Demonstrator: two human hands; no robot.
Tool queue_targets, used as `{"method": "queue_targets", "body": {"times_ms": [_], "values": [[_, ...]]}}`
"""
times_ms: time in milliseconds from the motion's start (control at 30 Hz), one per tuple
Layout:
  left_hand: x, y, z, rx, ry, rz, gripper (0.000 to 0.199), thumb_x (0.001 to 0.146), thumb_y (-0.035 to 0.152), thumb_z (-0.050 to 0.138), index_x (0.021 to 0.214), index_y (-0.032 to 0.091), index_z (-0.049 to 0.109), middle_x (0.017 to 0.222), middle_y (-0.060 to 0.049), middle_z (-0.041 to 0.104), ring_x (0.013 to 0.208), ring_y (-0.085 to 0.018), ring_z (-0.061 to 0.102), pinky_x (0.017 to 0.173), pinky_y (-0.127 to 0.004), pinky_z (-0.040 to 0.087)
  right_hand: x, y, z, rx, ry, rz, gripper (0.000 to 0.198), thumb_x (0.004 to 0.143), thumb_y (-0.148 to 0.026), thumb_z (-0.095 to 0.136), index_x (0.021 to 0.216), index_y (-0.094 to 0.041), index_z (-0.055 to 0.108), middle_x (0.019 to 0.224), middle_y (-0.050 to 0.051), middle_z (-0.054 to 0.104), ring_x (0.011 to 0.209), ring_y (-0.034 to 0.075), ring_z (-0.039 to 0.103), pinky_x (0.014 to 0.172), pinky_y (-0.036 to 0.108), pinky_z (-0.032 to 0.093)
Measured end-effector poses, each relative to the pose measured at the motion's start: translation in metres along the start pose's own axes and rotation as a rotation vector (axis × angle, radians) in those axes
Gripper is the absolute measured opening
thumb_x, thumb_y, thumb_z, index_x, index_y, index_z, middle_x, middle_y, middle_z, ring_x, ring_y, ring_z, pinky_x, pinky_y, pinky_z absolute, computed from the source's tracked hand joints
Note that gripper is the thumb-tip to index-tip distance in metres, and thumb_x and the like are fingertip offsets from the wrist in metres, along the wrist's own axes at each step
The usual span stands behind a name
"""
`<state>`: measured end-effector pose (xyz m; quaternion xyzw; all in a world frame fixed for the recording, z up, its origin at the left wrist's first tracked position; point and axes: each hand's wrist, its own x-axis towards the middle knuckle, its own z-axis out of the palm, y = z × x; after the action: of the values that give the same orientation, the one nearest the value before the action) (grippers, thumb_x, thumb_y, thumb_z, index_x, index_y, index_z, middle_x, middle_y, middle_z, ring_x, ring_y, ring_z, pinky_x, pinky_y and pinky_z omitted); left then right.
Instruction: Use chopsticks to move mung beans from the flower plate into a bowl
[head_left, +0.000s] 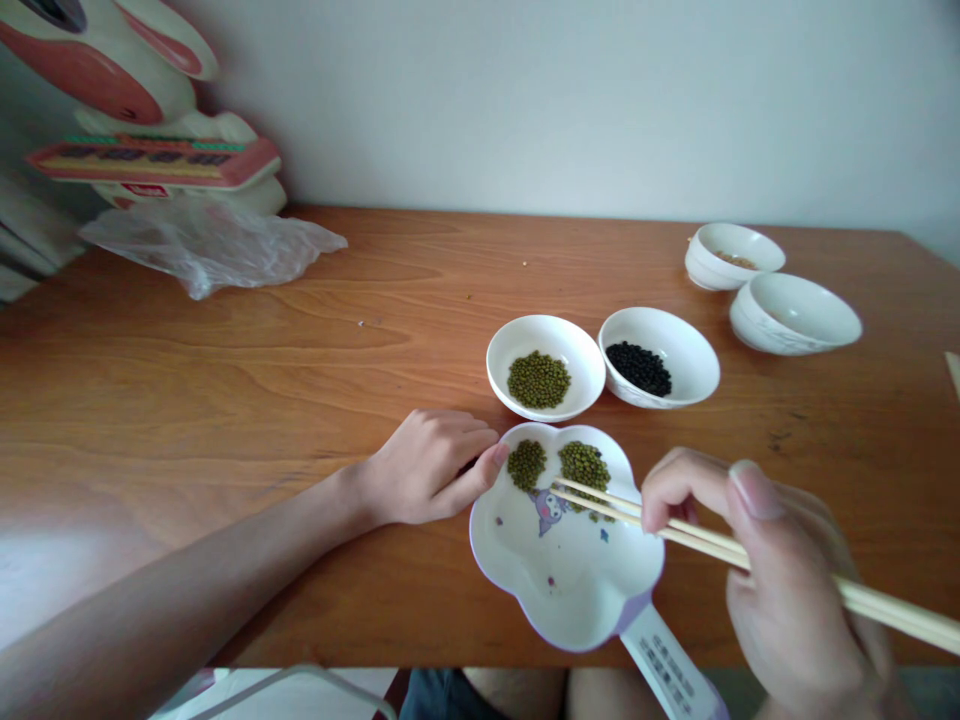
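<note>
The right hand (pixel 791 560) pinches two pale wooden chopsticks (pixel 720 551), tips between two piles of small, round green beans (pixel 526 465) in the white, purple-rimmed, flower-shaped dish (pixel 525 565) between the hands. The left hand (pixel 431 465) lies half-curled, thumb at the rim; whether it pinches cannot be told. Uneven tip pressure may eject beans; inadequate bracing may let the dish slide.

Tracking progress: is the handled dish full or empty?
Neither: the dish holds green beans toward its far edge; its near half holds none.
</note>
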<state>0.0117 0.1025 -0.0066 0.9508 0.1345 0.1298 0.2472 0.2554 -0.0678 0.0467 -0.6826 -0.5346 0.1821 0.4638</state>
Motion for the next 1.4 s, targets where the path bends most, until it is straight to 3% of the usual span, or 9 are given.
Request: {"method": "queue_targets", "body": {"times_ms": [100,933,1400], "values": [[0.000,0.000,0.000,0.009,0.010,0.005,0.040,0.111,0.032,0.035,0.077,0.020,0.052,0.071,-0.002,0.059,0.064,-0.015,0.053,0.064,-0.031,0.039,-0.002,0.006,-0.003,0.068,-0.125,0.028,0.061,0.106,-0.057,0.033,0.067,-0.028,0.070,0.071,0.008,0.069,0.065,0.024,0.067,0.057,0.034,0.053],[0.001,-0.001,0.000,-0.014,-0.016,0.004,0.037,0.112,0.031,0.035,0.079,0.020,0.048,0.075,-0.001,0.057,0.067,-0.015,0.049,0.066,-0.031,0.037,-0.006,0.006,-0.004,0.082,-0.149,0.015,0.048,0.105,-0.051,0.041,0.079,-0.028,0.074,0.075,0.008,0.070,0.071,0.027,0.069,0.062,0.036,0.055],[0.001,0.000,-0.001,-0.019,-0.006,0.005,0.038,0.112,0.032,0.034,0.078,0.020,0.046,0.073,-0.001,0.056,0.065,-0.015,0.048,0.066,-0.030,0.036,-0.005,-0.001,0.001,0.125,-0.150,0.017,0.053,0.111,-0.043,0.031,0.075,-0.025,0.066,0.073,0.003,0.067,0.068,0.019,0.064,0.065,0.032,0.046]]}}
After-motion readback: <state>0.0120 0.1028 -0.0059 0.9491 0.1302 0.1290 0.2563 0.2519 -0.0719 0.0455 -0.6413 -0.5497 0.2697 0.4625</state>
